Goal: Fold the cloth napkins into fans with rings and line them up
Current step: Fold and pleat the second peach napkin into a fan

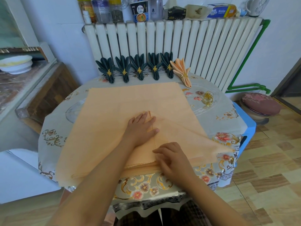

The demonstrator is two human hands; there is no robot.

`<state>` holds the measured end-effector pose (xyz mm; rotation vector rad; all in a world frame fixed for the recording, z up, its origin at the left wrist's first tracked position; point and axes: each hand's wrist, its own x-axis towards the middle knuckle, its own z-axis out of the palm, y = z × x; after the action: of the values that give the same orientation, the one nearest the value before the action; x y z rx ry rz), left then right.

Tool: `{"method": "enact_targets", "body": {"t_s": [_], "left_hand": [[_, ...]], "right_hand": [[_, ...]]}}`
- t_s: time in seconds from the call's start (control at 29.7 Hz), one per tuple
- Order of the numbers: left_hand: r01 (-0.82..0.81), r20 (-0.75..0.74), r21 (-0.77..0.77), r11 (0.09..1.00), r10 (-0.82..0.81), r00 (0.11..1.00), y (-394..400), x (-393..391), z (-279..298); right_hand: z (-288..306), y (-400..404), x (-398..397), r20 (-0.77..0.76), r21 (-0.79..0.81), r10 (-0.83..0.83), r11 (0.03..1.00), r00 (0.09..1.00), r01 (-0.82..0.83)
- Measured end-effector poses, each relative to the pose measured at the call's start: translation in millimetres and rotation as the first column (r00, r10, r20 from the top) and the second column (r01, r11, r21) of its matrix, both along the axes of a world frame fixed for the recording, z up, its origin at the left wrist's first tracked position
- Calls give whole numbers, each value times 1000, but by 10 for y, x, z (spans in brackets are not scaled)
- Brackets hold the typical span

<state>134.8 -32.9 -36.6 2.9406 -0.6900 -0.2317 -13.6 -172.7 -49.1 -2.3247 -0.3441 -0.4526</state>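
A stack of peach cloth napkins lies spread over the round table. The top napkin has a corner folded in toward its middle. My left hand presses flat on that folded corner, fingers spread. My right hand rests on the near edge of the cloth, fingers curled onto the fold. Along the far edge stand several dark green fan napkins with gold rings, and one peach fan napkin at their right end. Loose gold rings lie on the table at the right.
The table wears a floral plastic cover. A white radiator stands right behind it, its top crowded with jars and boxes. A blue stool and a cushioned seat are at the right, a counter with a bowl at the left.
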Motion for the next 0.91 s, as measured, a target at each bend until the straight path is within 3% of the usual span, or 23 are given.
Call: {"method": "enact_targets", "body": {"t_s": [0.1,0.27,0.47,0.57,0.71,0.91], "left_hand": [[-5,-2,-7,1000,5,1000,-4,9,-20],[-9,11,-56,998,10,1000,-4,11,-5],[16,99,-318,948,16,995,89,-163,119],[95,107,-276,957,-67,992,236,-380,252],[160,-104,-247,956,-190,976,615,-795,372],[147,-161,-143,979,-170,972,974,-1075,455]], "right_hand": [[-23,-13,7,-15,-48,110,993,994,-110],[-24,-2,27,23,-180,103,979,994,-97],[2,24,-6,139,-256,70,966,988,-33],[-14,34,-2,201,-341,57,940,978,15],[-14,68,3,261,-375,-2,921,965,104],[21,121,-6,249,-378,-86,908,965,179]]}}
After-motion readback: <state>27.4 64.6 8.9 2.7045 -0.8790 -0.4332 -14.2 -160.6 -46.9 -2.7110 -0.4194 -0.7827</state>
